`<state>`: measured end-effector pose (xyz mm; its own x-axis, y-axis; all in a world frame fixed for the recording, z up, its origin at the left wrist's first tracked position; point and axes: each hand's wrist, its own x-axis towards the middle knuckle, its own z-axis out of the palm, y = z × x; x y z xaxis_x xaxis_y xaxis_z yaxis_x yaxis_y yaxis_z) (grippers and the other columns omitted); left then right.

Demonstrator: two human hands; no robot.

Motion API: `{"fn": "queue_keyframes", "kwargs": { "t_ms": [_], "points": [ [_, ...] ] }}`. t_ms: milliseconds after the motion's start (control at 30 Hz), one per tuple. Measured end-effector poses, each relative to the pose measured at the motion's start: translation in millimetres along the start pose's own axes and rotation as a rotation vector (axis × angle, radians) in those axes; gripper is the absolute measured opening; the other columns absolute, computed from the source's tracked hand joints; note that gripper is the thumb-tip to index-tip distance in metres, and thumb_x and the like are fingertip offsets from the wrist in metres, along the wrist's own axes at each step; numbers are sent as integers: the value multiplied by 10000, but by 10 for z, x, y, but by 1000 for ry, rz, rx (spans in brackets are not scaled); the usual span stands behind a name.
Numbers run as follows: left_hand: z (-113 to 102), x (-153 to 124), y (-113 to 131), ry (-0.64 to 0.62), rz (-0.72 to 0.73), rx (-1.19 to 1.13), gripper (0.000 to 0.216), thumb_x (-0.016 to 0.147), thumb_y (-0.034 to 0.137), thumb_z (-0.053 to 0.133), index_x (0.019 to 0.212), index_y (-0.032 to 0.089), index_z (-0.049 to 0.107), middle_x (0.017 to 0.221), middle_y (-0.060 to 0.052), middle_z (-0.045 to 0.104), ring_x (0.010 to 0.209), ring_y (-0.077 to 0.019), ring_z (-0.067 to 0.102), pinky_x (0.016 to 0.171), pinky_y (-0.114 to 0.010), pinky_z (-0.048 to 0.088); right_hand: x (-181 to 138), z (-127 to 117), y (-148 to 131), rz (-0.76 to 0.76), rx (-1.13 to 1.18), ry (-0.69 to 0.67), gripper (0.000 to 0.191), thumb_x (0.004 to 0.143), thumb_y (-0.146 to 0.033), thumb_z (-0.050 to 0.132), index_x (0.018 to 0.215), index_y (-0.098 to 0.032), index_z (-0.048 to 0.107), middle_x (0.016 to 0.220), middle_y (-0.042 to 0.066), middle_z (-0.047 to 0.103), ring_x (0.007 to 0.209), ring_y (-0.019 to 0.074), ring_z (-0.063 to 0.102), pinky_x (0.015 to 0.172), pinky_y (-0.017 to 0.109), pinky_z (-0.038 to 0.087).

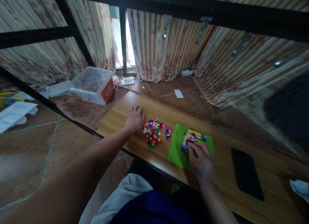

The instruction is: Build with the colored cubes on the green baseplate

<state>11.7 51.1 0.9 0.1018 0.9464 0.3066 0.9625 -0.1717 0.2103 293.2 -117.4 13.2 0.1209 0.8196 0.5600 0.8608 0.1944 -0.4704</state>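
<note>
My left hand [135, 117] rests palm down on the wooden table, its fingers a little bent and slightly apart, with nothing in it. Right beside it lies a loose pile of small, many-coloured toy bricks [152, 131], and a smaller cluster [167, 131] trails off to the right. On a green studded baseplate [175, 150] stands a low block built of multicoloured bricks [193, 135]. My right hand [201, 158] is over the near side of this block, thumb and fingers pinched together against it. Whatever is between those fingertips is hidden.
A dark flat phone-like slab [247, 172] lies on the table [224, 185] to the right. A clear plastic bin [93, 84] with an orange label stands on the floor at the left. White trays [18, 116] sit farther left. Black metal bars [79, 40] cross in front of striped curtains.
</note>
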Motion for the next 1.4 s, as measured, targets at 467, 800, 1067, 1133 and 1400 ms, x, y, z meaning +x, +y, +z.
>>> {"fn": "queue_keyframes", "kwargs": {
  "t_ms": [467, 800, 1067, 1133, 1400],
  "points": [
    [-21, -4, 9, -15, -9, -22, 274, 938, 271, 426, 1101, 168, 621, 1201, -130, 616, 1134, -302, 518, 980, -456, 397, -2, -14, -1, -38, 1, -39, 251, 967, -296, 505, 986, -191, 732, 972, 65, 717, 898, 170, 665, 844, 319, 531],
    [-8, -14, 10, -6, -7, -11, 266, 945, 279, 421, 1080, 174, 625, 1182, -125, 616, 1126, -294, 522, 975, -440, 400, -153, 92, -488, -92, 24, -6, 206, 960, -260, 515, 1014, -190, 701, 963, 59, 717, 897, 159, 664, 830, 289, 513],
    [-29, -11, 9, -13, -5, -13, 264, 940, 268, 424, 1093, 175, 619, 1187, -122, 613, 1127, -291, 520, 970, -437, 405, 86, 611, -653, 73, -62, -178, 249, 937, -246, 448, 1029, -159, 662, 947, 102, 674, 898, 218, 608, 790, 336, 464],
    [-25, -9, 7, -9, -8, -15, 262, 937, 272, 432, 1096, 179, 618, 1190, -117, 612, 1128, -289, 520, 970, -436, 405, 107, 679, -632, 101, -114, -207, 225, 923, -235, 457, 997, -158, 655, 930, 104, 667, 886, 223, 594, 791, 340, 448],
    [-28, -10, 1, -2, -7, -14, 274, 936, 271, 426, 1111, 184, 617, 1191, -122, 620, 1116, -294, 529, 973, -444, 407, 67, 642, -676, 38, -17, -189, 262, 963, -227, 409, 917, -191, 664, 897, 75, 669, 846, 193, 602, 759, 315, 453]
  ]
}}
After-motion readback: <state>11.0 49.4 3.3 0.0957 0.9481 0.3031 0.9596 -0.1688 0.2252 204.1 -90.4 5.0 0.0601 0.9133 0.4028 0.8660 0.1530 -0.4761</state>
